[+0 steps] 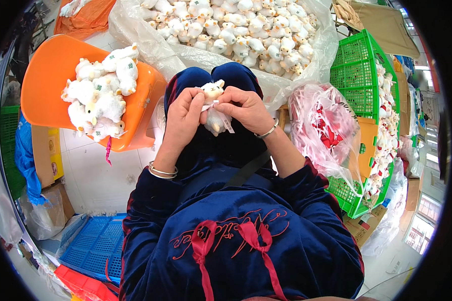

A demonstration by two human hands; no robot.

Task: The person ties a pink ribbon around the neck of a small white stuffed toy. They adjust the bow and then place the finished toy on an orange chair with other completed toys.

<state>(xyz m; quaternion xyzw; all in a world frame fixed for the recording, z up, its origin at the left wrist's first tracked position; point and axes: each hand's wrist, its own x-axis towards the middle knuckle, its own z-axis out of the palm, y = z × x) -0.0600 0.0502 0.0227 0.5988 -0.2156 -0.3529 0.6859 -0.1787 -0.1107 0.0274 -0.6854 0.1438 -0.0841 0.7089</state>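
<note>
Pinching a pale ribbon (228,123) at the neck of a small white toy (215,124), the left hand (187,113) and right hand (245,109) meet above the person's knees (231,73) in the head view. The toy is between the two hands, its head pointing away from the person and its body nearer the lap. On the left hand, thumb and fingers press together at the toy's side and the ribbon; on the right hand, thumb and forefinger close on the ribbon just beside them. Which strand each one grips is too small to tell. One tail of the ribbon hangs down over the toy's body, on the right-hand side. Bangles (163,171) circle the left wrist, and a bracelet (268,129) circles the right.

To the left, an orange chair (41,83) carries a heap of similar white toys (107,104), with a dark pink strip (108,151) dangling from its front edge. Beyond the knees, a large clear bag (325,47) lies open, full of many more white toys (236,31). To the right, a pinkish plastic bag (316,118) with red pieces inside leans by a green crate (354,56), which holds white-and-red toys (385,133). A blue crate (92,244) lies on the floor (90,175) at lower left.
</note>
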